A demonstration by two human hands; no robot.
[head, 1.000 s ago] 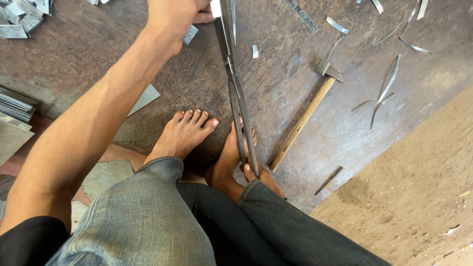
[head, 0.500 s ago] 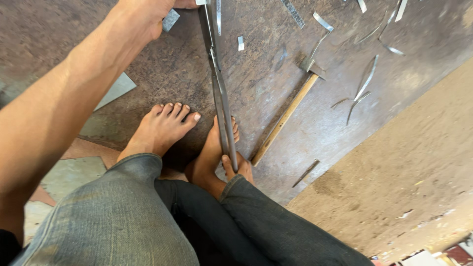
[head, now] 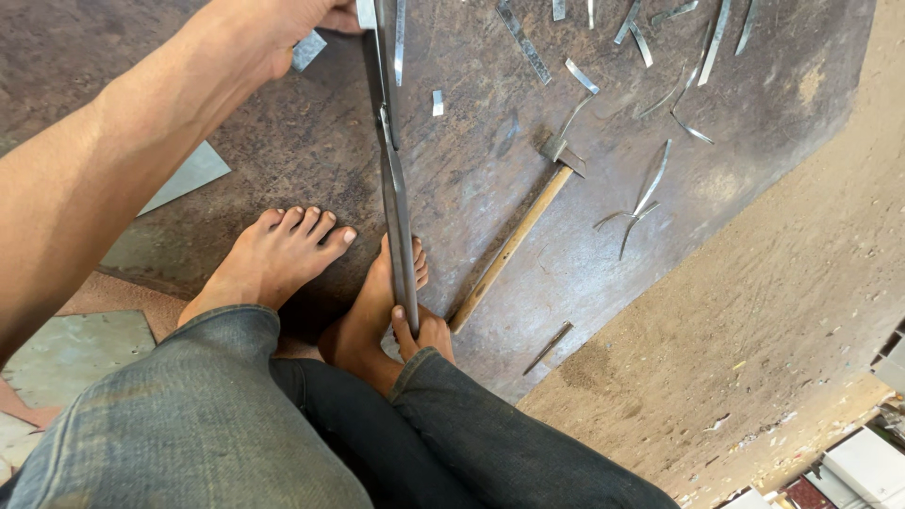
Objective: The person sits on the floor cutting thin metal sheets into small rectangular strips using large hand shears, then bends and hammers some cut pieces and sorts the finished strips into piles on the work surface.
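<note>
Long metal shears point(head: 394, 203) lie along the dark steel plate point(head: 471, 188), blades at the top edge of the view and handles running down to my feet. My right hand point(head: 422, 332) is closed on the handle ends, beside my right foot point(head: 372, 311). My left hand point(head: 283, 24), reaching in from the lower left and partly cut off at the top edge, grips a small piece of sheet metal point(head: 308, 49) right by the blades. My left foot point(head: 273, 259) rests flat on the plate.
A wooden-handled hammer point(head: 514, 240) lies on the plate to the right of the shears. Several thin metal offcut strips point(head: 650, 188) are scattered at the upper right. A flat sheet piece point(head: 189, 177) lies left. Sandy ground point(head: 754, 330) borders the plate on the right.
The view has slid so that my left hand and the shears' blades sit higher and further left in frame. Both hands keep their holds; the hammer has not moved.
</note>
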